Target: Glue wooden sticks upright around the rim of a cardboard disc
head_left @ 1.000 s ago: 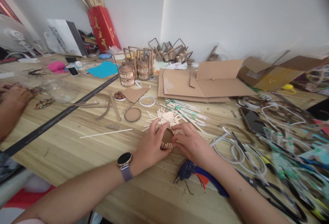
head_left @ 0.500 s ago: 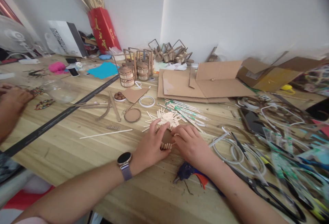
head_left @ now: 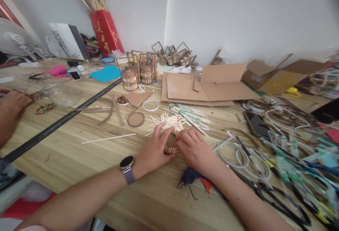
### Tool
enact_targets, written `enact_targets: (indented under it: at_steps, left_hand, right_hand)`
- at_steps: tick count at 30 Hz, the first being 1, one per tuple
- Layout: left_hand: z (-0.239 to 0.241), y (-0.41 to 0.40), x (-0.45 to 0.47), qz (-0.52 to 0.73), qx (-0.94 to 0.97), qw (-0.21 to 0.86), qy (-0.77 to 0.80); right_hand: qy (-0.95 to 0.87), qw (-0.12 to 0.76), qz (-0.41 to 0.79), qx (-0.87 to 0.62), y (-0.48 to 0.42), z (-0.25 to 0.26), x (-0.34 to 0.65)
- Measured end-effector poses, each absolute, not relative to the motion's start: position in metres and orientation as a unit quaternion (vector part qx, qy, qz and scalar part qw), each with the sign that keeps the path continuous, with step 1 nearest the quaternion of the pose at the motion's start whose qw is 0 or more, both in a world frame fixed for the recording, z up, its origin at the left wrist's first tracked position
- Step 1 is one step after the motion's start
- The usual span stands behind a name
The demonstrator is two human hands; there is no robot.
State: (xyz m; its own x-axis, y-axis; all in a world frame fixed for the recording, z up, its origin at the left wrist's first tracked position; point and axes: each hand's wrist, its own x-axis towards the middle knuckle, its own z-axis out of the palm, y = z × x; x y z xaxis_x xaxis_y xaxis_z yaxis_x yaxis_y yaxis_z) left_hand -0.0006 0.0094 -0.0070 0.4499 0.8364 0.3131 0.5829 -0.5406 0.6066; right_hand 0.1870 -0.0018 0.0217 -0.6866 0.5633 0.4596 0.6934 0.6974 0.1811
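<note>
Both my hands press on a small round cardboard piece edged with short wooden sticks, lying on the wooden table. My left hand, with a smartwatch on its wrist, curls round the piece's left side. My right hand closes on its right side, fingers bent over the rim. Just behind the piece lies a heap of short pale sticks. A blue and orange glue gun lies under my right forearm.
Another person's hand rests at the far left by beads and a glass jar. Flat cardboard, finished stick baskets, a cardboard disc, white rings, scissors and wire clutter fill the right side.
My hands stay on the stick-edged piece, the right hand drawn slightly closer to the left. The view has shifted a little.
</note>
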Motion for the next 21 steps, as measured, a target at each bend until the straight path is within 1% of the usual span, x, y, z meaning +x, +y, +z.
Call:
enact_targets:
  at_steps: [4, 8, 10, 13, 18, 21]
  left_hand:
    - [-0.008, 0.012, -0.004, 0.3, 0.83, 0.219, 0.415]
    - [-0.005, 0.012, -0.008, 0.3, 0.824, 0.236, 0.418]
    - [-0.004, 0.011, -0.008, 0.299, 0.815, 0.248, 0.431]
    - [-0.002, 0.009, -0.007, 0.304, 0.804, 0.247, 0.447]
    - [-0.005, 0.005, -0.001, 0.315, 0.803, 0.21, 0.46]
    - [-0.006, 0.004, 0.001, 0.312, 0.803, 0.196, 0.468]
  right_hand:
    - [-0.906, 0.2, -0.143, -0.344, -0.002, 0.031, 0.191]
    - [-0.898, 0.227, -0.085, -0.367, -0.005, 0.048, 0.205]
    - [-0.892, 0.212, -0.047, -0.396, -0.011, 0.055, 0.214]
    - [-0.884, 0.143, 0.008, -0.446, -0.025, 0.06, 0.228]
    - [-0.808, -0.028, 0.145, -0.57, -0.047, 0.056, 0.246]
    - [-0.768, -0.076, 0.22, -0.597, -0.051, 0.05, 0.252]
